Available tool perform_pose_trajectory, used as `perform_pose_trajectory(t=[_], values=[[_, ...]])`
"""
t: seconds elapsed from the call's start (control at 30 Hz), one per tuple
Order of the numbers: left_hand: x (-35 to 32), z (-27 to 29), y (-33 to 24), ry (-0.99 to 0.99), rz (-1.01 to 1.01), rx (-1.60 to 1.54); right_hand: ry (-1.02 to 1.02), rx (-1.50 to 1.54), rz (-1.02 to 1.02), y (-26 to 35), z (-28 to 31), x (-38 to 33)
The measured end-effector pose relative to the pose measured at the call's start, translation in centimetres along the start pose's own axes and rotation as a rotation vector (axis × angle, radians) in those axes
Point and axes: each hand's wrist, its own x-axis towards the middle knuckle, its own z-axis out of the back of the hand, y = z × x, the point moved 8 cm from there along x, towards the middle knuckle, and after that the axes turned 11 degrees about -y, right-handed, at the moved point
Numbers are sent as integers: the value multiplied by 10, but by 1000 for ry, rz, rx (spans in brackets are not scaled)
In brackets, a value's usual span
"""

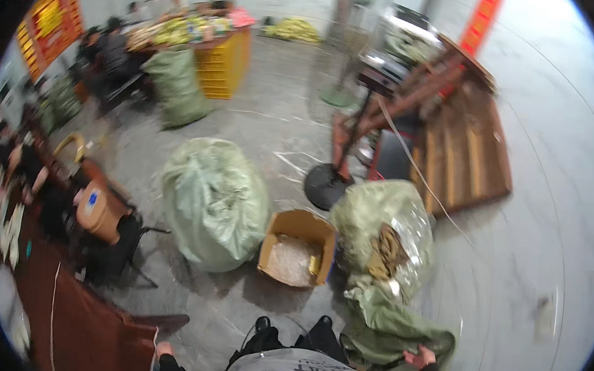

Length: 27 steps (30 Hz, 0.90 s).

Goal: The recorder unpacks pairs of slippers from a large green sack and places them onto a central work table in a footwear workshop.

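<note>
At the lower right, my right hand [422,357] is over the open edge of a green woven sack [397,328] that lies slack on the floor. Its fingers look apart, and I see no firm grip on the cloth. My left hand [165,348] is low on the left, beside the corner of a brown-covered table [97,330]; its fingers are too blurred to read. In front of my feet stands an open cardboard box [300,235] with whitish clear material in the bottom. To its right, a pale green bag [378,221] holds clear plastic and a crumpled brown piece.
A full pale green sack [214,206] stands left of the box. A black round-based stand [329,186] and upturned wooden furniture [462,150] are at the right. People sit along the left and around a far table with a yellow crate [215,69]. A brown bin [102,212] stands nearby.
</note>
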Motion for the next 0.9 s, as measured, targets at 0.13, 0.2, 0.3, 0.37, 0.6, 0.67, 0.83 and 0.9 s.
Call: perform_pose_trajectory(t=[0.13, 0.2, 0.3, 0.37, 0.6, 0.67, 0.83, 0.9], values=[[-178, -96, -39, 447, 975, -1104, -127, -134, -135, 53, 3, 62], [-242, -95, -108, 498, 1451, -1651, -109, -140, -123, 94, -8, 84], [-275, -64, -173, 332, 1521, -2005, -109, -32, -179, 163, -23, 140], [-286, -40, -203, 378, 1331, -1983, -94, 248, 99, 232, -50, 177], [-347, 4, -182, 88, 1368, -1785, -127, 524, 460, 292, -175, 217], [-308, 16, -191, 23, 1317, -1833, -301, 305, 639, 292, -220, 160], [-344, 4, -196, -33, 1170, -1656, 284, -1005, 20, 54, -369, 172], [-355, -30, -215, -16, 1326, -2036, 525, -1209, 181, 6, -433, 130]])
